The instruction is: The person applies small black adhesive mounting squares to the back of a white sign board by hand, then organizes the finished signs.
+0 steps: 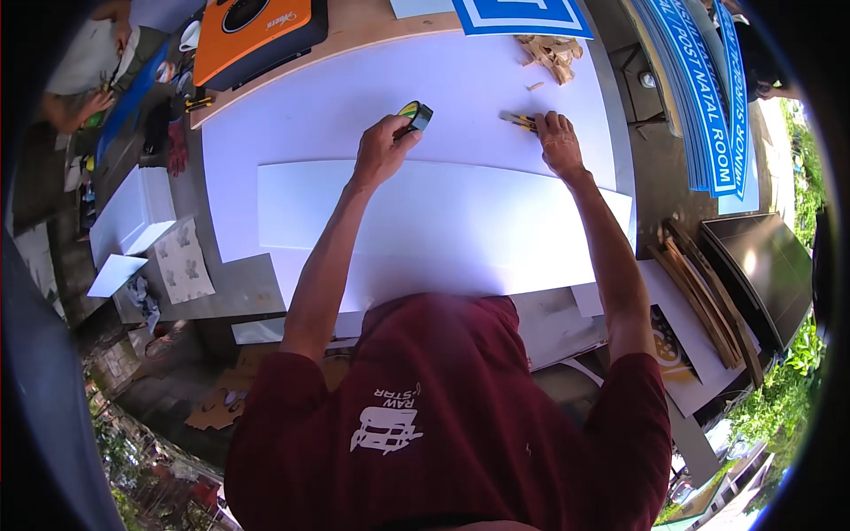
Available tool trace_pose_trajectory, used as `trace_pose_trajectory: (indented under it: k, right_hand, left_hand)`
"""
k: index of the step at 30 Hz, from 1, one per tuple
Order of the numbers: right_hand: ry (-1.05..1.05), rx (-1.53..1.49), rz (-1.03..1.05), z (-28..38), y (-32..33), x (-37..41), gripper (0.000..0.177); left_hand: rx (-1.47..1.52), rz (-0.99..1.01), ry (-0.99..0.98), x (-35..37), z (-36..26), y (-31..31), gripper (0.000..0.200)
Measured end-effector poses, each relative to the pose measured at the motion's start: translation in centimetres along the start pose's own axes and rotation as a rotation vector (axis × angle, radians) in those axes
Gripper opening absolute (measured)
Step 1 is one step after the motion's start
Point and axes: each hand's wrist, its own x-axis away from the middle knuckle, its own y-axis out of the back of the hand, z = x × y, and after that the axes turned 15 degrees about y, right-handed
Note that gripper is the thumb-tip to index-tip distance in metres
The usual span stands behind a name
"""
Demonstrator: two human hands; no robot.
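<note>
In my left hand (381,152) is a tape measure (422,118) with a dark case and a green-yellow face, held above the far edge of a white sheet (425,212). My right hand (560,143) is closed on a yellow and black utility knife (524,121), whose tip points left. Both forearms reach across the white sheet, which lies on a larger pale board (243,133). Crumpled brown paper (553,57) lies beyond the knife.
At the far left of the table stands an orange and black machine (257,40). Blue and white signs (699,97) are stacked at the right, and another blue sign (522,16) lies at the far edge. Wooden strips (704,296) lean near my right side. A person's hand (96,103) shows at upper left.
</note>
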Motion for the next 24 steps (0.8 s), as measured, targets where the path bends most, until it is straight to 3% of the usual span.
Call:
trace_pose_trajectory:
  k: [2,3,6,7,9,10,12,16,20,21,24]
  right_hand:
    - [-0.108,-0.286,-0.375,1.1,-0.5,0.3,0.039]
    - [-0.158,-0.426,-0.561,1.9,-0.7,0.2,0.037]
    - [-0.548,-1.555,-0.517,7.7,8.2,1.0,0.038]
    - [-0.516,-1.845,-0.559,10.2,10.2,1.3,0.035]
    - [-0.571,-1.614,-0.425,14.1,12.2,2.0,0.027]
    - [-0.488,-1.482,-0.347,15.1,12.2,2.4,0.027]
    - [-0.475,-1.560,-0.379,17.1,12.1,3.4,0.027]
    - [-0.571,-1.410,-0.420,18.6,11.4,6.0,0.020]
    - [-0.577,-1.489,-0.487,18.2,10.2,8.8,0.017]
    - [-0.560,-1.407,-0.524,17.9,10.1,9.3,0.017]
    - [-0.598,-1.268,-0.555,16.2,10.2,12.1,0.018]
  left_hand:
    - [0.191,0.162,0.102,2.5,-2.2,0.8,0.028]
    - [0.223,0.202,0.055,3.4,-2.3,0.8,0.026]
    - [0.099,0.218,-0.077,5.7,-2.0,0.2,0.028]
    - [0.071,0.185,-0.161,6.5,-2.2,-0.3,0.027]
    - [-0.043,0.183,-0.256,7.8,-2.7,-0.9,0.029]
    - [-0.099,0.181,-0.305,8.3,-2.9,-1.2,0.030]
    - [-0.204,0.189,-0.385,8.9,-3.4,-1.4,0.029]
    - [-0.272,0.191,-0.430,10.1,-3.6,-2.5,0.026]
    - [-0.308,0.289,-0.326,10.7,-4.4,-3.8,0.027]
    - [-0.269,0.232,-0.340,10.6,-4.8,-4.5,0.031]
    - [-0.358,0.354,-0.095,10.4,-6.7,-5.9,0.037]
